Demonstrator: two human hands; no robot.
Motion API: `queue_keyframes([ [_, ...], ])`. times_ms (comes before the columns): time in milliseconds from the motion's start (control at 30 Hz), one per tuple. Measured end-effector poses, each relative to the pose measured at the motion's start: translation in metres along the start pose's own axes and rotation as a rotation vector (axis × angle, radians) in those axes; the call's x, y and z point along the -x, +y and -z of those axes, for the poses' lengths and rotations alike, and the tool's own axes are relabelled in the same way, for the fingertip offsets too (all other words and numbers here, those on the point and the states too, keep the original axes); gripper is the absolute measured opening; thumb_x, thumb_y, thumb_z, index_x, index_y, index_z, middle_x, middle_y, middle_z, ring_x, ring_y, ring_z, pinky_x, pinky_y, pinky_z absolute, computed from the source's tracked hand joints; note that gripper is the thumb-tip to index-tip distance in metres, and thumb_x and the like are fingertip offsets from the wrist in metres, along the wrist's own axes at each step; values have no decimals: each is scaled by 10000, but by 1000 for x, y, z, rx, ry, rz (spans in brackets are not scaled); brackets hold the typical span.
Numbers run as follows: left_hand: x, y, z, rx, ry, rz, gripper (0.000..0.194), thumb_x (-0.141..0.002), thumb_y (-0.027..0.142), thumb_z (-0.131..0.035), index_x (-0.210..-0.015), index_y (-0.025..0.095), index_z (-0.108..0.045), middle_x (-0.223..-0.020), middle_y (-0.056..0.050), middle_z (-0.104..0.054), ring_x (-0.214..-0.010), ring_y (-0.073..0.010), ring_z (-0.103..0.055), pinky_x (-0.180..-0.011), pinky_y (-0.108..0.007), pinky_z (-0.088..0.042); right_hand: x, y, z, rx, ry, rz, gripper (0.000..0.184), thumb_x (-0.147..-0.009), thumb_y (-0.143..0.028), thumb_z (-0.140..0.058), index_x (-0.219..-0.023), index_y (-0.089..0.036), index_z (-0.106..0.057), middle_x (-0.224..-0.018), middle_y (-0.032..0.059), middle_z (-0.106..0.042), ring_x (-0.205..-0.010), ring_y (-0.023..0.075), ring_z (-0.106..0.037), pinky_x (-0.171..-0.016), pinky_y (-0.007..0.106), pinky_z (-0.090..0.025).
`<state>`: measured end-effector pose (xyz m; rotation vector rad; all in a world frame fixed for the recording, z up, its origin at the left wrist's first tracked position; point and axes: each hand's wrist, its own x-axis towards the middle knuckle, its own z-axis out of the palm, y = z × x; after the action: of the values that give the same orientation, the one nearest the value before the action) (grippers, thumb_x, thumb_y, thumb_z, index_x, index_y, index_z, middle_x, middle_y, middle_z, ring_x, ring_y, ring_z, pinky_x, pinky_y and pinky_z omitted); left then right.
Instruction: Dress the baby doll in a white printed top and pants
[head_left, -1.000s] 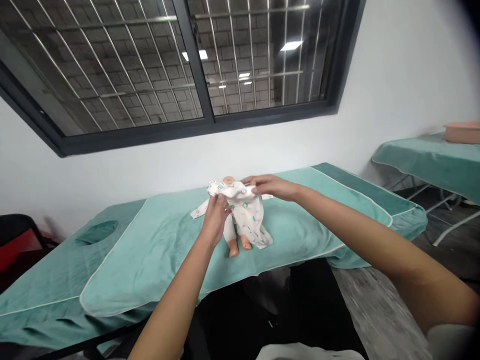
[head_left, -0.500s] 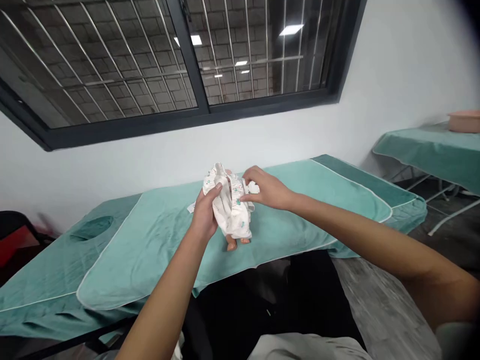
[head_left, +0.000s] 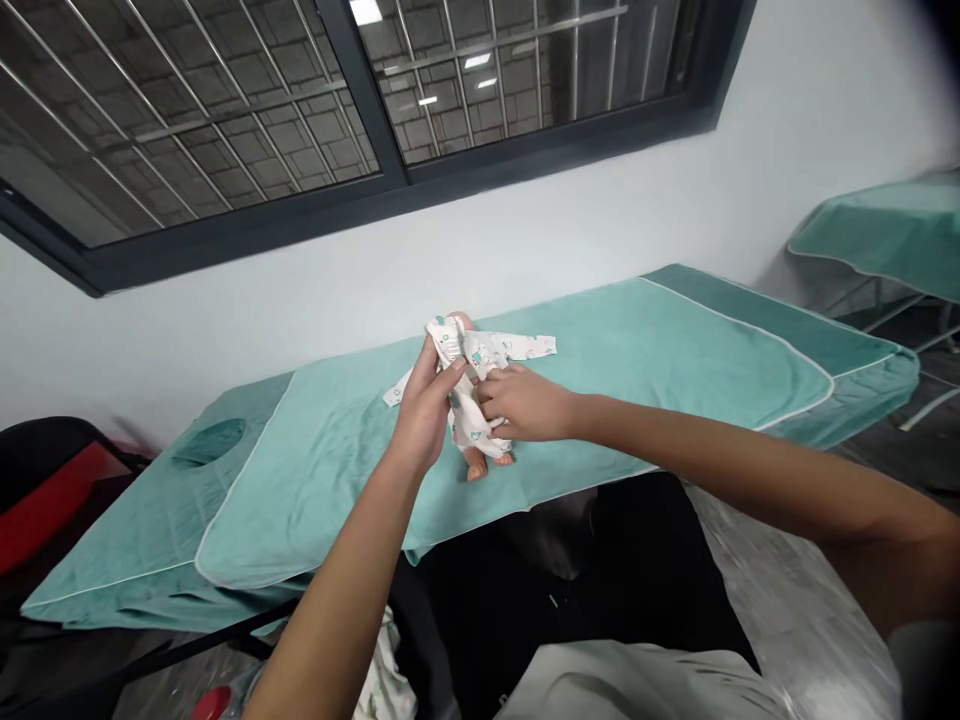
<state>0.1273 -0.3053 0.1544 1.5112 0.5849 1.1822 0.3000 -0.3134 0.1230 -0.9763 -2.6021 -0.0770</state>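
A baby doll (head_left: pixel 476 466) lies on the bed with its feet toward me. It wears a white printed top (head_left: pixel 534 346) with both sleeves spread out. Above the doll's body are small white printed baby pants (head_left: pixel 471 432), which hide its middle and much of its legs. My left hand (head_left: pixel 424 412) grips the waistband end, thumb on top. My right hand (head_left: pixel 529 402) is closed on the right side of the pants, its fingers curled into the cloth; the fingertips are partly hidden.
A teal cover (head_left: pixel 330 450) with a pale edge lies over the bed, which has a face hole (head_left: pixel 210 441) on the left. Behind it are a white wall and a barred window (head_left: pixel 409 170). A red and black chair (head_left: pixel 60 490) stands left, another teal-covered table (head_left: pixel 892 235) right.
The pants have been turned and bunched over the doll, with the waistband held up at left. My right hand has moved down onto the cloth. The view has tilted down slightly.
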Motion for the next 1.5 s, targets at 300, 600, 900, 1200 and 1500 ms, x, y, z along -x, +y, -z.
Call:
queue_keyframes([
  [300, -11, -7, 35, -457, 532, -106, 390, -843, 416, -667, -1173, 216, -613, -1169, -65, -610, -1019, -188, -585, -868, -315, -485, -4, 46, 72, -958, 468, -244, 262, -781, -402, -695, -787, -149, -628, -745, -10, -588, -722, 130, -542, -666, 258, -413],
  [600, -26, 9, -14, -455, 35, -171, 485, -775, 361, -754, -1217, 271, -575, -1205, -53, -616, -1082, -216, -591, -876, -335, -481, -18, 35, 73, -932, 314, -103, 385, -884, -512, -622, -770, -148, -569, -732, -19, -508, -697, 94, -475, -612, 209, -361],
  [900, -39, 2, 13, -78, 181, -14, 187, -804, 335, -712, -858, 201, -593, -805, 16, -600, -678, -111, -551, -600, -220, -428, 8, 77, 60, -1185, -220, -134, 274, -818, -393, -725, -888, -137, -653, -794, -6, -612, -706, 103, -548, -636, 221, -413],
  [1200, -41, -20, 8, -248, -115, 258, 368, -693, 401, -812, -944, 162, -689, -839, -49, -690, -764, -221, -654, -651, -294, -500, -17, 77, 32, -1420, 351, -213, 137, -832, -283, -677, -839, -166, -607, -704, -58, -530, -596, 63, -483, -557, 181, -387],
  [1500, -46, -33, 6, 18, 168, 227, 330, -799, 417, -715, -1049, 204, -682, -965, -45, -721, -903, -229, -690, -792, -331, -547, -3, 82, 31, -1124, -491, -221, 297, -755, -423, -774, -823, -141, -707, -752, 2, -664, -678, 119, -586, -611, 221, -451],
])
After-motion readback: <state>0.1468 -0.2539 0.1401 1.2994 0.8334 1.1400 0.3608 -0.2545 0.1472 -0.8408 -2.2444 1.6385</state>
